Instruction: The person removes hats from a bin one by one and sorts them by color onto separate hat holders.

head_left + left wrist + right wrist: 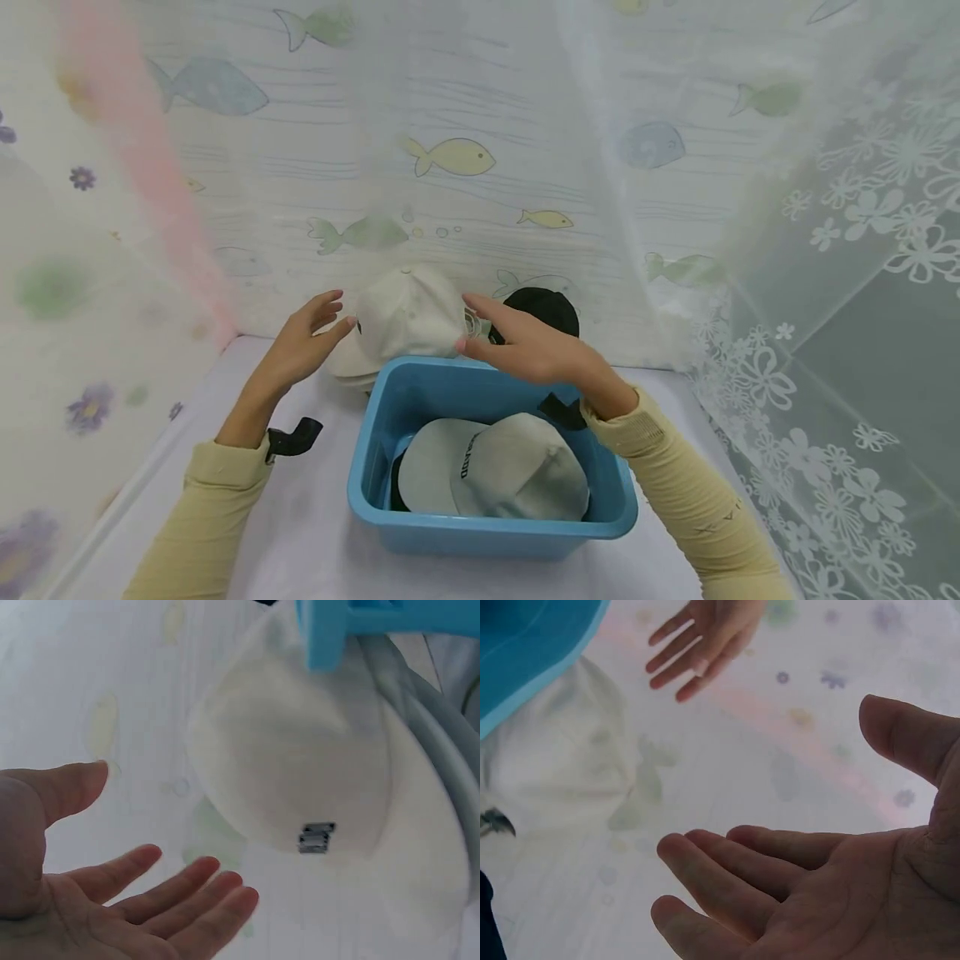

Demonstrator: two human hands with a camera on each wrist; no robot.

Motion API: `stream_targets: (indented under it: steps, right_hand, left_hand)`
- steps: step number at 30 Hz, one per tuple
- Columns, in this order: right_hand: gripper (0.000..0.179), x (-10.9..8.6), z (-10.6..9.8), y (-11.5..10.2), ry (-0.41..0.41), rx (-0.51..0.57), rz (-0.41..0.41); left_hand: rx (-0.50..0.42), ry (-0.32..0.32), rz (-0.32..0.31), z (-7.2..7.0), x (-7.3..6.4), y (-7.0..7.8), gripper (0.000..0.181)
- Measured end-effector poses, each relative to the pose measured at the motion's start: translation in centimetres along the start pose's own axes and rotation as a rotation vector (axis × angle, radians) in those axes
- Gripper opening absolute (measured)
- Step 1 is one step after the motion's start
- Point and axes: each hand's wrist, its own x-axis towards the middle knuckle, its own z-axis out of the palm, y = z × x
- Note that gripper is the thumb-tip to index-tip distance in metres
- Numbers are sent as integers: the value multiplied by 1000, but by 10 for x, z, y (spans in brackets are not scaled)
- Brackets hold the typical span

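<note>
A cream baseball cap (408, 312) sits on top of other caps behind the tub; a small dark emblem shows on it in the left wrist view. At its left side is my left hand (306, 340), thumb near the cap, fingers spread and holding nothing. My right hand (528, 340) hovers above the tub's back rim, right of the cream cap, its fingers extended and empty. Inside the blue tub (491, 523) lies a light grey cap (517, 471) with dark lettering, brim to the left. Something black shows partly beneath it.
A black cap (546, 308) stands behind my right hand, partly hidden by it. A white cloth covers the table (300, 517). Fish-patterned curtain (457, 158) hangs at the back, and lace sheer fabric (840, 467) hangs on the right.
</note>
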Motion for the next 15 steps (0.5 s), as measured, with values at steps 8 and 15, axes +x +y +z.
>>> stream_targets:
  steps: [8, 15]
  right_hand:
    - [83, -53, 10, 2, 125, -60, 62]
    - [79, -85, 27, 16, 203, -60, 48]
  left_hand:
    - [-121, -19, 162, 11, -2, 35, 58]
    - [-192, -78, 311, 28, 2, 73, 48]
